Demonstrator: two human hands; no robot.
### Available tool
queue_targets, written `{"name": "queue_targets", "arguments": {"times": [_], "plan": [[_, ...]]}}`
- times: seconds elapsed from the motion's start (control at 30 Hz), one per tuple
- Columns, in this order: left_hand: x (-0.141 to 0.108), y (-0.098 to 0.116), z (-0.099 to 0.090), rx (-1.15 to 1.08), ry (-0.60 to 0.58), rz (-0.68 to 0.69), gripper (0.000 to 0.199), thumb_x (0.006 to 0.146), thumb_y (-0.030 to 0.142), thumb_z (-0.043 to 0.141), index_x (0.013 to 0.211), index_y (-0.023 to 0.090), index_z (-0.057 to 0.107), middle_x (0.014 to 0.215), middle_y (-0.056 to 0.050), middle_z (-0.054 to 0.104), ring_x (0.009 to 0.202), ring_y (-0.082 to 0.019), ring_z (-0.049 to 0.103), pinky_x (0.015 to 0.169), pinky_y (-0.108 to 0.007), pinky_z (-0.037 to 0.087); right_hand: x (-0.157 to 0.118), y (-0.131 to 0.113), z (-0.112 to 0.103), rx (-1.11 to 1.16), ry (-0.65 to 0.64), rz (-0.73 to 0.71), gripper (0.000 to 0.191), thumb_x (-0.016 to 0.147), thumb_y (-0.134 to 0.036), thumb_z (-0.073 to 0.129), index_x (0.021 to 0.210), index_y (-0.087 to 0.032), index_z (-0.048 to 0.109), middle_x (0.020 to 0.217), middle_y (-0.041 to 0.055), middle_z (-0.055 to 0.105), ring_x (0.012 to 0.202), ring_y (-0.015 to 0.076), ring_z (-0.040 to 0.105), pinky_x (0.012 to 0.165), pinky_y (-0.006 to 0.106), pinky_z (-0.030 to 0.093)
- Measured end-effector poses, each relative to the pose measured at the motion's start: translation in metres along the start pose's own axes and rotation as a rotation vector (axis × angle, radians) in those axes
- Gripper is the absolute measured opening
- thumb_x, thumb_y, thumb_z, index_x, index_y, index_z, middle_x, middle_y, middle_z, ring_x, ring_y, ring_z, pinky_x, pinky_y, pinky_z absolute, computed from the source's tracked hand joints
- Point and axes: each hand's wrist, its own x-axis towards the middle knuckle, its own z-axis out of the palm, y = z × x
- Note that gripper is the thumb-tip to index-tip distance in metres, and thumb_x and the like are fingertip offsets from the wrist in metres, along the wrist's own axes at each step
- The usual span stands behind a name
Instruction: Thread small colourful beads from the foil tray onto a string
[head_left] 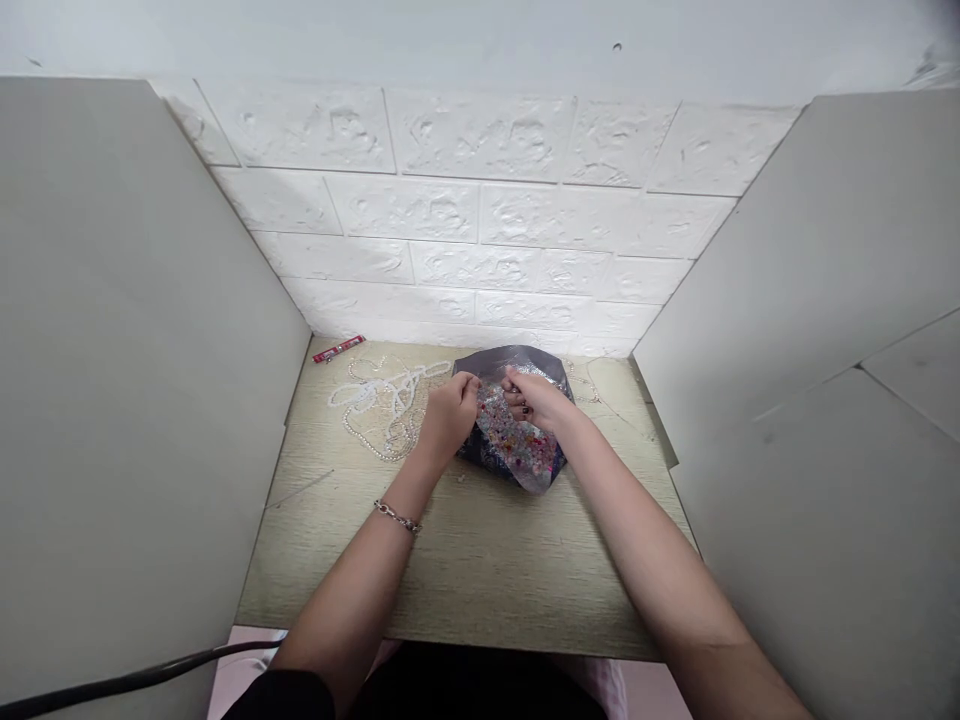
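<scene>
A dark bag (516, 357) lies on the wooden table toward its back, with a clear plastic bag of small colourful beads (529, 450) on top of it. My left hand (451, 408) is closed at the left side of the clear bag, its fingertips pinched near the bag's upper left. Opposite it, my right hand (534, 396) is closed over the upper part of the clear bag, fingers curled. What exactly each set of fingertips grips is too small to make out.
White strands and bead chains (382, 400) lie left of the bags, with a red packet (338, 349) behind them. A thin stick (302, 489) is at the table's left edge. Thin chains (592, 385) lie right. Grey panels flank the table (465, 580); a white brick-pattern wall stands behind.
</scene>
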Motion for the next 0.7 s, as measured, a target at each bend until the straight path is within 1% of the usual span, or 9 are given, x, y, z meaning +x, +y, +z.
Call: {"name": "queue_targets", "arguments": {"times": [0.07,0.17,0.23,0.3,0.37,0.43,0.5,0.57,0.7], "plan": [[0.0,0.001,0.0,0.015,0.002,0.014,0.026,0.082,0.029,0.035,0.076,0.018,0.057,0.051,0.0,0.054,0.053,-0.012,0.052,0.056,-0.023,0.035,-0.001,0.0,0.0,0.102,0.007,-0.024,0.041,0.076,-0.056,0.036,0.061,-0.019,0.028,0.044,-0.0085,0.017,0.036,0.0043,0.015,0.037,0.018,0.02],[-0.001,0.001,0.0,0.024,0.002,0.03,0.026,0.082,0.028,0.034,0.075,0.017,0.057,0.053,0.0,0.054,0.053,-0.012,0.051,0.056,-0.023,0.034,-0.003,0.002,0.001,0.36,0.055,-0.042,0.043,0.075,-0.055,0.04,0.058,-0.019,0.024,0.041,-0.0089,0.018,0.035,0.0044,0.018,0.042,0.019,0.034],[-0.001,0.001,0.001,0.026,-0.004,0.041,0.026,0.082,0.028,0.034,0.074,0.017,0.056,0.053,0.0,0.054,0.053,-0.012,0.051,0.056,-0.023,0.034,-0.005,0.004,0.003,0.522,0.131,-0.046,0.038,0.077,-0.049,0.041,0.058,-0.019,0.027,0.042,-0.008,0.024,0.036,0.0048,0.024,0.045,0.019,0.038],[-0.001,0.0,0.001,0.029,-0.018,0.052,0.027,0.083,0.028,0.033,0.074,0.017,0.056,0.054,0.0,0.053,0.054,-0.012,0.05,0.055,-0.023,0.033,-0.009,0.007,0.006,0.652,0.22,-0.05,0.031,0.08,-0.041,0.04,0.06,-0.019,0.032,0.045,-0.0058,0.034,0.04,0.0057,0.034,0.047,0.018,0.041],[-0.001,0.0,0.002,0.036,-0.031,0.056,0.028,0.083,0.03,0.032,0.074,0.017,0.056,0.054,0.0,0.053,0.054,-0.012,0.05,0.055,-0.023,0.033,-0.014,0.011,0.011,0.737,0.28,-0.061,0.025,0.082,-0.034,0.038,0.062,-0.019,0.036,0.052,-0.0034,0.043,0.047,0.0063,0.044,0.051,0.017,0.044],[-0.002,-0.001,0.002,0.041,-0.037,0.055,0.029,0.083,0.031,0.032,0.074,0.017,0.055,0.054,0.0,0.053,0.054,-0.012,0.049,0.054,-0.023,0.032,-0.02,0.015,0.015,0.77,0.31,-0.075,0.024,0.083,-0.031,0.037,0.063,-0.019,0.037,0.058,-0.0015,0.049,0.056,0.0068,0.051,0.058,0.018,0.047],[-0.002,-0.001,0.002,0.041,-0.04,0.056,0.029,0.083,0.031,0.032,0.074,0.017,0.055,0.055,0.0,0.053,0.054,-0.012,0.049,0.054,-0.023,0.032,-0.025,0.02,0.018,0.785,0.313,-0.081,0.023,0.083,-0.03,0.035,0.063,-0.019,0.037,0.064,0.0004,0.054,0.066,0.008,0.056,0.065,0.02,0.049],[-0.002,-0.001,0.003,0.032,-0.054,0.066,0.029,0.083,0.031,0.032,0.075,0.017,0.056,0.055,0.0,0.054,0.054,-0.012,0.049,0.054,-0.023,0.033,-0.029,0.023,0.019,0.812,0.29,-0.081,0.022,0.083,-0.029,0.034,0.064,-0.019,0.038,0.073,0.0028,0.058,0.075,0.0102,0.058,0.07,0.024,0.05],[-0.002,-0.001,0.004,0.025,-0.099,0.092,0.028,0.083,0.029,0.032,0.075,0.017,0.056,0.056,0.0,0.055,0.053,-0.011,0.049,0.054,-0.022,0.034,-0.03,0.027,0.017,0.892,0.232,-0.101,0.018,0.083,-0.026,0.035,0.067,-0.018,0.04,0.084,0.0055,0.061,0.084,0.0142,0.059,0.074,0.032,0.051]]}}
